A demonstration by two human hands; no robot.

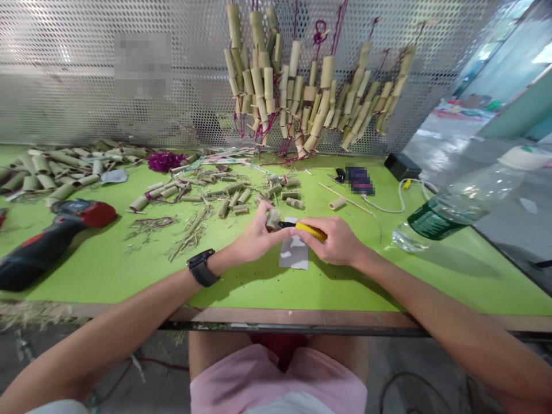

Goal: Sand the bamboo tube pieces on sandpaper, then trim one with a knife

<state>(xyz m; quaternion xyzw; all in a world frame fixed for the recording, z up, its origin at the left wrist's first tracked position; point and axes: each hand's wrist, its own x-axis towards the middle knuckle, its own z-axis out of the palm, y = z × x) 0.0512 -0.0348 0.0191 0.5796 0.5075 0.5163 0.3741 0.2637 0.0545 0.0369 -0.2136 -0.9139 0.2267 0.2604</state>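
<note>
Above the middle of the green table, my left hand (254, 234) is closed around a short pale bamboo piece (273, 219). My right hand (335, 240) grips a tool with a yellow handle (311, 230) and a dark front part that points left, up to the bamboo piece. Whether its tip is a blade or a point, I cannot tell. My left thumb lies along the tool's front, near the right hand. Beneath both hands is a small white paper (294, 256). Short bamboo tubes (295, 203) lie just beyond the hands, one lone tube (337, 203) farther right.
A red-and-black power tool (64, 236) lies at left, before a bamboo pile (41, 164) and purple string (166, 161). Bamboo tubes (259, 80) hang on perforated metal (190, 75). At right are a plastic bottle (444, 215), black box (402, 166) and white cable (390, 210).
</note>
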